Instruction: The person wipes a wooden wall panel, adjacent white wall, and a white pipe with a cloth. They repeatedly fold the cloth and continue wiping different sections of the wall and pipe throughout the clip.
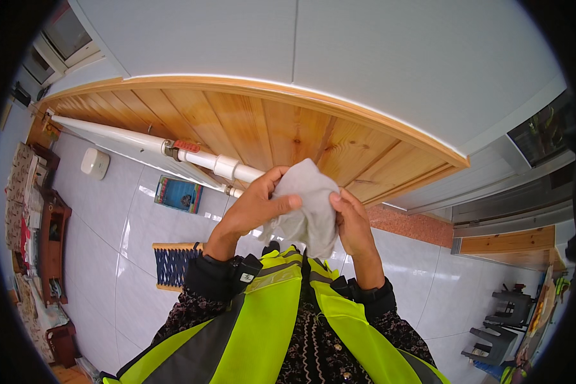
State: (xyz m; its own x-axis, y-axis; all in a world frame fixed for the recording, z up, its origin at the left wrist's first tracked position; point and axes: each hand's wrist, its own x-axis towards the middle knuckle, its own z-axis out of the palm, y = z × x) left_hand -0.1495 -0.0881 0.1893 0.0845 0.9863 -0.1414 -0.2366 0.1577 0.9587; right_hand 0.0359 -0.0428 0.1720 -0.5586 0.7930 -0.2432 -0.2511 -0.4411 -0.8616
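A crumpled pale grey cloth (308, 203) is held up between my two hands, in front of my chest. My left hand (262, 206) grips its left side, thumb laid over the front and fingers behind. At the right edge, my right hand (351, 221) pinches the cloth with the thumb in front; its other fingers are partly hidden. The cloth's lower part hangs loose in folds. Just beyond my left hand runs a white pipe (226, 168) with a valve and a red tag (187, 146).
Wood panelling (237, 121) lines the wall ahead. On the tiled floor stand a woven stool (171, 265), a blue-and-green box (178, 194) and a white rounded bin (95, 164). Dark wooden furniture (56, 237) is at far left. Grey plastic stools (493, 342) stand at lower right.
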